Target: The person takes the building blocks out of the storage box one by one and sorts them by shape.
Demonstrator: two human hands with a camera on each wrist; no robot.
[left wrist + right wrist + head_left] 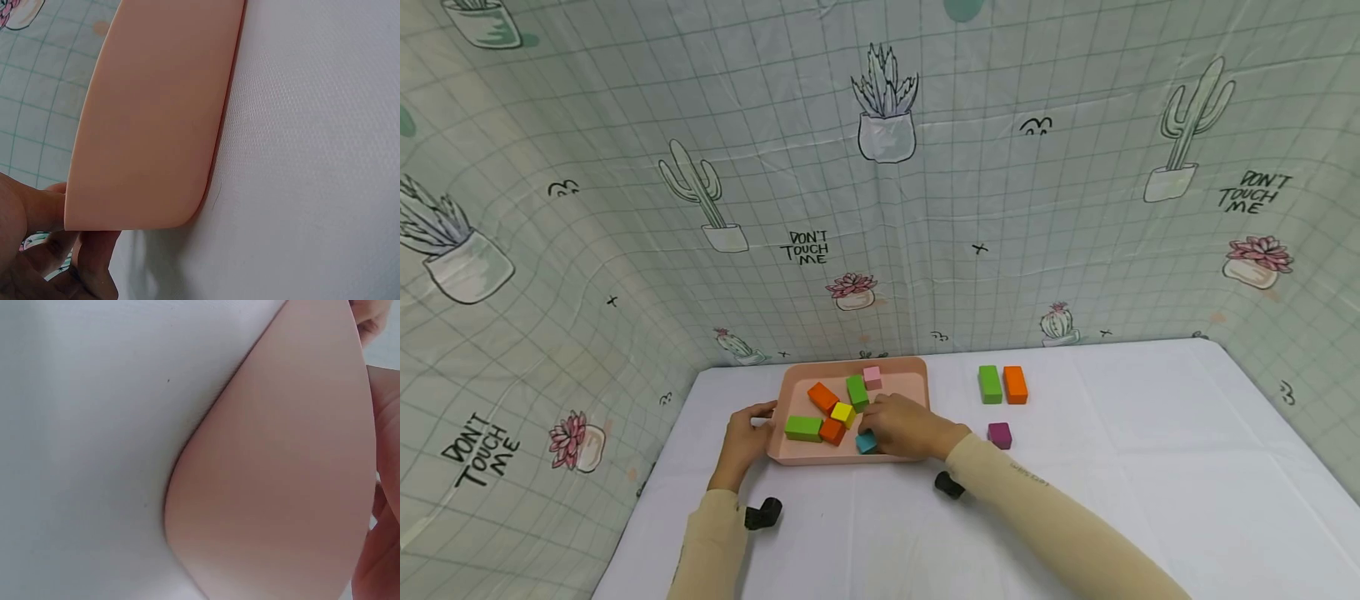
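A shallow pink tray [853, 458] lies on the white table with several small blocks in it. My left hand [748, 439] grips the tray's left end; in the left wrist view its thumb and curled fingers are at the tray's rim [137, 125]. Over the right part of the tray, my right hand [904, 425] has its fingers bent down on a blue block [867, 442], partly covering it. Beside them lie a yellow block [843, 414], orange blocks [823, 397], green blocks [804, 428] and a pink block [872, 377]. In the right wrist view the tray wall hides the fingertips.
Right of the tray, a green block [990, 384] and an orange block [1015, 385] stand side by side on the table. A purple block [999, 435] lies nearer, beside the right forearm. Behind the table hangs a cloth [925, 208] printed with plants.
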